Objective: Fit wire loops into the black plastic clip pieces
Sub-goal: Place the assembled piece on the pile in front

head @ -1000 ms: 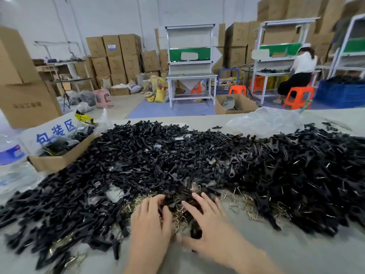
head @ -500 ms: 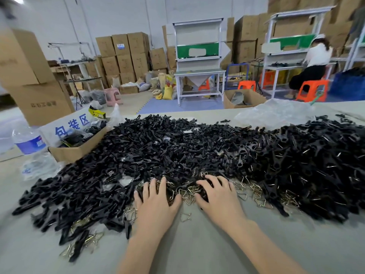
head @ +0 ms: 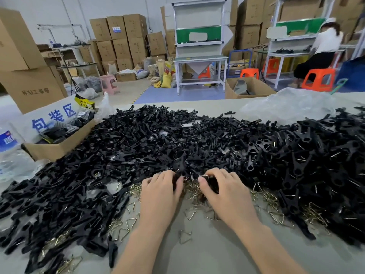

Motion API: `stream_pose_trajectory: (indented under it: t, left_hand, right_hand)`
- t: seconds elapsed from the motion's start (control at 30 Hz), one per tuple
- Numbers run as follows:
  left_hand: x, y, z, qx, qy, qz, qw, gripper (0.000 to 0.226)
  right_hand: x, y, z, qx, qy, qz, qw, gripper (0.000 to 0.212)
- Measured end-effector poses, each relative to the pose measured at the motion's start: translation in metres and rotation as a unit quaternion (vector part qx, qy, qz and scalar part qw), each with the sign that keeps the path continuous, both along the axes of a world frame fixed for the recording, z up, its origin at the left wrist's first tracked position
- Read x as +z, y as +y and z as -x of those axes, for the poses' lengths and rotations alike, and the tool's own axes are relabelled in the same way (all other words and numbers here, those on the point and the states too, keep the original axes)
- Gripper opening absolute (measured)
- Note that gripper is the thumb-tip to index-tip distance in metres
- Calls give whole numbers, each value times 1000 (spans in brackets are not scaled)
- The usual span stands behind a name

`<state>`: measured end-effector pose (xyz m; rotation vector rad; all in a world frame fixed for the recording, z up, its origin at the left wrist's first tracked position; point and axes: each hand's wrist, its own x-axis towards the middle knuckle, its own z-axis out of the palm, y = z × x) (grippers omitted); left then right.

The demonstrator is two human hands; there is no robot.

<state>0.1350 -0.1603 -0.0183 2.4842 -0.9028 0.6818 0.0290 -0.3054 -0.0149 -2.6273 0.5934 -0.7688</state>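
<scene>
Left hand (head: pixel 160 194) and right hand (head: pixel 227 196), curled around clip pieces (head: pixel 213 183)

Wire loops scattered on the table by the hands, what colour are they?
The wire loops are a pale brassy gold, metallic and shiny; the head view shows it best.

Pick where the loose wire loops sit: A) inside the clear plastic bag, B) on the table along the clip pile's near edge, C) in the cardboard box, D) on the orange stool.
B: the wire loops lie scattered on the bare table at the near edge of the black clip pile.
</scene>
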Motion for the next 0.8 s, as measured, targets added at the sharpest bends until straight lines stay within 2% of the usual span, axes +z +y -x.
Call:
stream_pose_trajectory:
  t: [0.17,0.3,0.43,0.53,0.67,0.8]
  left_hand:
    - [4,0,-2,-24,18,50,998,29]
    - [4,-3,-2,-46,22,31,998,33]
    - [3,-5,3,-106,-53,8,993,30]
    - [3,-6,5,-142,-63,-11,988,32]
    - [3,-4,5,-141,-40,-8,989,30]
    - [4,-3,6,-97,-3,11,995,30]
  right_hand:
    - [-2,-4,-3,15,-40,-41,998,40]
    - [0,0,-4,34,-37,-20,999,56]
    - [1,3,-5,85,-69,-43,993,63]
    - [0,6,-7,89,-123,-108,982,50]
    - [5,5,-4,74,-154,-215,962,25]
    - [14,-2,2,65,-219,-367,902,15]
